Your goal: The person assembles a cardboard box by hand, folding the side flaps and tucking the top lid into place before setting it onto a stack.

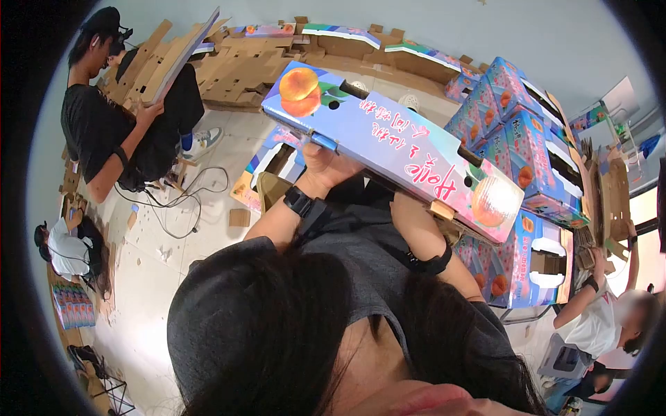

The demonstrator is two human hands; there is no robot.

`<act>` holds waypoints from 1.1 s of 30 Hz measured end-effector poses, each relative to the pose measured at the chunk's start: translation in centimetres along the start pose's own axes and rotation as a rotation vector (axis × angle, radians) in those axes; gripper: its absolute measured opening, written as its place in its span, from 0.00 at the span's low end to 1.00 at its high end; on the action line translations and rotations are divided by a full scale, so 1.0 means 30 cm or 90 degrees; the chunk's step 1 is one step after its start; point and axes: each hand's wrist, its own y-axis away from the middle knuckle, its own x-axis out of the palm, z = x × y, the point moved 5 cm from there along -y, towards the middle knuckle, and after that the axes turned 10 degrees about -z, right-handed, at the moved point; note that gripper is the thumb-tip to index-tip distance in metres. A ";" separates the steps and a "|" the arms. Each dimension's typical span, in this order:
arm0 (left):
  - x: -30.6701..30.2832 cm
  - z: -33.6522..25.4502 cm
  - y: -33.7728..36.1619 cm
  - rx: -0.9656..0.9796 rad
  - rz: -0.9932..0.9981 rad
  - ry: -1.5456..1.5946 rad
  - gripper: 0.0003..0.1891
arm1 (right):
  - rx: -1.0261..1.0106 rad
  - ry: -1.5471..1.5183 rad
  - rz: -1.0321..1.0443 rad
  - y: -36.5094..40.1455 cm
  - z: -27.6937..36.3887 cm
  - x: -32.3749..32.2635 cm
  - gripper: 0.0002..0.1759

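Note:
A long blue and pink cardboard box panel (395, 142) with peach pictures and red lettering is held up before my body, tilted down to the right. At its lower left edge, my left hand (327, 166) is wrapped round the cardboard, a black band on its wrist. My right hand (409, 208) is behind the panel's lower edge; its fingers are hidden, and only the arm below it shows clearly. An upright printed box (267, 163) with a cut-out opening stands behind my left forearm.
Stacked printed boxes (531, 159) rise at the right. Flattened brown cardboard (243, 66) lies along the back. A person in black (104, 132) holds cardboard at the left, near cables (198, 201) on the floor. A person in white (596, 315) is at the right.

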 end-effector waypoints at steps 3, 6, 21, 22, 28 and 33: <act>-0.041 -0.005 -0.022 0.003 -0.025 0.031 0.53 | 0.058 0.046 0.131 0.002 -0.031 0.062 0.31; -0.061 -0.019 -0.034 -0.006 -0.066 0.038 0.51 | 0.077 0.040 0.249 -0.039 0.016 -0.059 0.23; 0.035 -0.029 -0.029 -0.262 -0.128 -0.081 0.44 | -0.021 -0.018 -0.010 -0.136 -0.067 -0.157 0.24; 0.033 -0.039 -0.024 -0.267 -0.120 -0.067 0.42 | -0.025 -0.012 -0.018 -0.142 -0.073 -0.154 0.25; -0.059 -0.144 -0.007 -0.072 -0.084 0.214 0.28 | -0.047 0.015 -0.126 -0.147 -0.106 -0.117 0.29; -0.114 -0.248 0.034 0.120 -0.252 0.271 0.18 | -0.054 -0.009 -0.174 -0.146 -0.130 -0.122 0.32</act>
